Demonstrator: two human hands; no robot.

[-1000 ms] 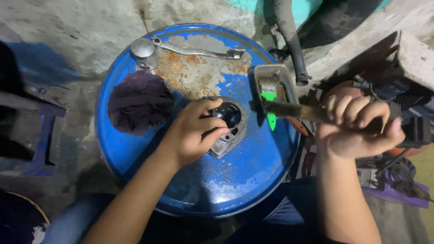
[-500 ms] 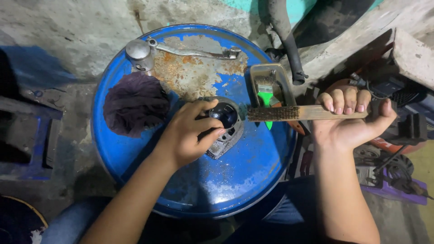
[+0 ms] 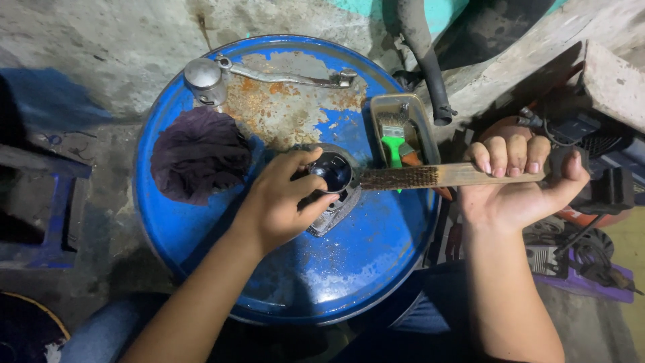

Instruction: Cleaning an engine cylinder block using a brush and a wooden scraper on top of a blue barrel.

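Head camera looks straight down on one blue drum lid (image 3: pixel 376 269), rusty in its upper middle part, which serves as a work surface. One left hand (image 3: pixel 282 202) is closed around a dark round metal part (image 3: pixel 334 176) that sits near the middle of the lid; the fingers wrap over its top and left side and the thumb presses from below, so the part is held firm on the lid. One right hand (image 3: pixel 517 188) holds a wire brush (image 3: pixel 430 177) by its wooden handle, four fingers curled over the top and the thumb spread open on the far right, so the hold looks rather loose, more resting than squeezing. The long axis of the brush lies almost horizontal in the picture, and its bristle end points left and touches the right edge of the metal part. So the part lies directly to the left of the right hand, along the line of the brush, and the left hand is the nearer one because it is already on it. On the lid I count also one dark purple rag (image 3: pixel 198 154) at the left, one long metal lever with a round cap (image 3: pixel 269 75) at the top, and one small tray (image 3: pixel 400 124) with a green-handled tool (image 3: pixel 392 142) inside, just above the brush.
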